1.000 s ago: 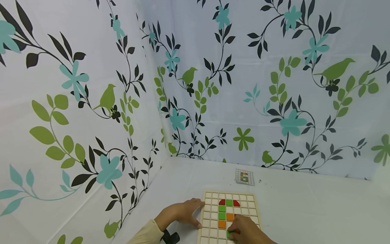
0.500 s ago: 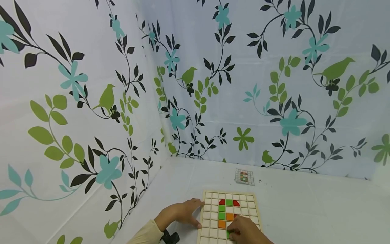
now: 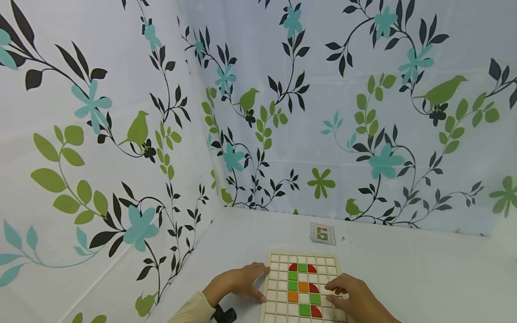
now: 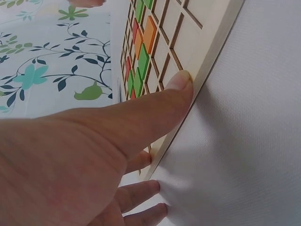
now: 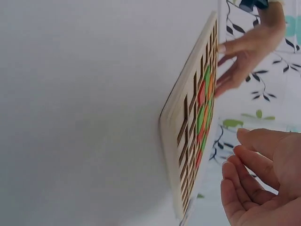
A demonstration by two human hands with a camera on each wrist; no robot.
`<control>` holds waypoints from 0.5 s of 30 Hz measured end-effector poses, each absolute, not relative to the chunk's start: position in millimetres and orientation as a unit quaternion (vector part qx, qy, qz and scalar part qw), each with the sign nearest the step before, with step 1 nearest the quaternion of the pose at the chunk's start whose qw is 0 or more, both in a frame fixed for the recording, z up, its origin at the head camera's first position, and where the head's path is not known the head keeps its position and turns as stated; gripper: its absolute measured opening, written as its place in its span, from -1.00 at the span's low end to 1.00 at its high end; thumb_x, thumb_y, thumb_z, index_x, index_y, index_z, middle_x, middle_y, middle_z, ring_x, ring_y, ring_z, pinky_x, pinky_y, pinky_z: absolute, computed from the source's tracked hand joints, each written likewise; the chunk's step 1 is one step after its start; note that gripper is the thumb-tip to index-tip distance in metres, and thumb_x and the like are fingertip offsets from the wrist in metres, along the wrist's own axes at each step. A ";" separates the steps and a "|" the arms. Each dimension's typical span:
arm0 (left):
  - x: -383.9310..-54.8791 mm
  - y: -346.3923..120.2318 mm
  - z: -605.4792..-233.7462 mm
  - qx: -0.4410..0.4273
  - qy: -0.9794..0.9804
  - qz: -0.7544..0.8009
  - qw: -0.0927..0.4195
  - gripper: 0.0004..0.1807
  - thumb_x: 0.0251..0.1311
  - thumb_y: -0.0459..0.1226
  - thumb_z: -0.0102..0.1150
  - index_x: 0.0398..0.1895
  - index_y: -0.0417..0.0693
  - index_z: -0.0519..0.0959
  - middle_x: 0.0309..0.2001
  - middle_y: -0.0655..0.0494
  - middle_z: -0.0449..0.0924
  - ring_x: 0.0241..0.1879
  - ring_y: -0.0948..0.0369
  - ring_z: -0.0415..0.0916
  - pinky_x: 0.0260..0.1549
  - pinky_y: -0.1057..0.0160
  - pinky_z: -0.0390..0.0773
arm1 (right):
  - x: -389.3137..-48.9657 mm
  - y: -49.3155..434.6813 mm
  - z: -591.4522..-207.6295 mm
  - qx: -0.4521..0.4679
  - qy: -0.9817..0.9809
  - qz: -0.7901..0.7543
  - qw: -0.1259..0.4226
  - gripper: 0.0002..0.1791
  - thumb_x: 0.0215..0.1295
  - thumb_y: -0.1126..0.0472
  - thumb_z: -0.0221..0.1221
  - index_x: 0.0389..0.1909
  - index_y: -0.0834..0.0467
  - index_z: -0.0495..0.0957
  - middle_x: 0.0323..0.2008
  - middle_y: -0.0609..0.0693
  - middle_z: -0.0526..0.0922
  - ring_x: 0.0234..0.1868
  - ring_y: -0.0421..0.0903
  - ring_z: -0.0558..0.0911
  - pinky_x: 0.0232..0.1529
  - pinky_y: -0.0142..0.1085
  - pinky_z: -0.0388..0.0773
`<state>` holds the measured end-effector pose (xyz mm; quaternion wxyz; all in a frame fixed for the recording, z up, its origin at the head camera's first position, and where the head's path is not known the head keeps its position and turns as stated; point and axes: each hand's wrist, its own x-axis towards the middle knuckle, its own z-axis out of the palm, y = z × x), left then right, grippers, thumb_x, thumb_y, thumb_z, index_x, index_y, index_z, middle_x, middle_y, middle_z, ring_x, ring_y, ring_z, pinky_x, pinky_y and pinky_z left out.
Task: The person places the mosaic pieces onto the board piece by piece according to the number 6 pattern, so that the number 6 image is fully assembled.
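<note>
A wooden grid board (image 3: 277, 287) lies on the white table, its square cells partly filled with red, green and orange tiles. My left hand (image 3: 243, 280) rests at the board's left edge; in the left wrist view the thumb (image 4: 181, 82) presses on the rim. Over the board's right side hovers my right hand (image 3: 350, 294), fingers loosely bent, with nothing between them in the right wrist view. A green tile (image 3: 304, 309) sits in a cell beside a red quarter-round tile (image 3: 316, 311). Above them are another green tile (image 3: 314, 299) and an orange tile (image 3: 292, 296).
A small card (image 3: 323, 233) with a coloured grid pattern lies behind the board. A leaf-and-bird patterned curtain (image 3: 250, 134) hangs along the back and left. A black device (image 3: 224, 314) is at my left wrist.
My right hand has lifted from the lower middle of the board and moved right and up. The green and red tiles it covered now show. My left hand stays at the board's edge.
</note>
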<state>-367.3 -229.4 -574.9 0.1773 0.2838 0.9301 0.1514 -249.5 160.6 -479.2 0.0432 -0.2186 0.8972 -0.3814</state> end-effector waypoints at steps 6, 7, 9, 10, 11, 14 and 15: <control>-351.9 -223.1 -557.5 0.261 0.939 0.139 0.174 0.05 0.11 0.34 0.43 0.63 0.31 0.22 0.61 0.16 0.23 0.58 0.13 0.21 0.49 -0.02 0.36 | -245.7 187.6 -479.2 -0.116 0.912 -0.392 0.033 -0.73 0.24 0.19 0.49 -0.07 0.14 0.74 -0.17 -0.13 0.71 -0.18 -0.15 0.60 -0.07 -0.23 0.74; -348.4 -221.1 -553.0 0.257 0.941 0.135 0.174 0.04 0.13 0.32 0.43 0.63 0.29 0.22 0.60 0.15 0.23 0.58 0.13 0.21 0.49 -0.02 0.35 | -245.0 193.2 -480.3 -0.104 0.914 -0.391 0.031 -0.72 0.24 0.18 0.49 -0.06 0.14 0.74 -0.15 -0.13 0.72 -0.18 -0.16 0.61 -0.06 -0.22 0.74; -343.6 -218.7 -547.4 0.253 0.942 0.133 0.175 0.03 0.16 0.31 0.42 0.64 0.28 0.21 0.61 0.14 0.22 0.59 0.13 0.19 0.51 -0.01 0.32 | -243.7 207.5 -483.7 -0.105 0.916 -0.387 0.028 -0.69 0.24 0.15 0.49 -0.04 0.16 0.72 -0.12 -0.10 0.74 -0.17 -0.14 0.65 -0.05 -0.21 0.75; -342.0 -218.1 -546.1 0.251 0.942 0.136 0.176 0.03 0.16 0.31 0.42 0.64 0.28 0.21 0.61 0.13 0.22 0.59 0.12 0.19 0.51 -0.02 0.32 | -242.9 214.0 -485.9 -0.098 0.916 -0.388 0.031 -0.67 0.25 0.12 0.49 -0.03 0.16 0.72 -0.11 -0.10 0.74 -0.17 -0.14 0.67 -0.05 -0.20 0.75; -340.7 -218.0 -545.9 0.251 0.942 0.137 0.175 0.03 0.16 0.32 0.42 0.63 0.28 0.22 0.60 0.13 0.23 0.59 0.13 0.19 0.50 -0.02 0.33 | -242.5 221.6 -488.8 -0.104 0.915 -0.389 0.034 -0.64 0.26 0.11 0.48 -0.01 0.19 0.71 -0.09 -0.07 0.75 -0.16 -0.13 0.69 -0.06 -0.19 0.75; -339.1 -218.5 -547.8 0.248 0.941 0.146 0.178 0.04 0.13 0.32 0.44 0.63 0.28 0.23 0.61 0.13 0.23 0.59 0.12 0.19 0.51 -0.02 0.31 | -241.0 242.9 -500.4 -0.111 0.907 -0.401 0.060 -0.57 0.33 0.05 0.44 0.02 0.29 0.69 -0.07 -0.01 0.76 -0.16 -0.13 0.72 -0.09 -0.22 0.75; -337.8 -217.8 -546.7 0.246 0.942 0.144 0.178 0.02 0.14 0.31 0.43 0.62 0.28 0.24 0.60 0.14 0.24 0.58 0.13 0.20 0.51 -0.02 0.32 | -240.5 249.5 -505.1 -0.108 0.902 -0.412 0.073 -0.55 0.35 0.04 0.42 0.04 0.32 0.68 -0.08 0.00 0.76 -0.17 -0.16 0.71 -0.10 -0.23 0.74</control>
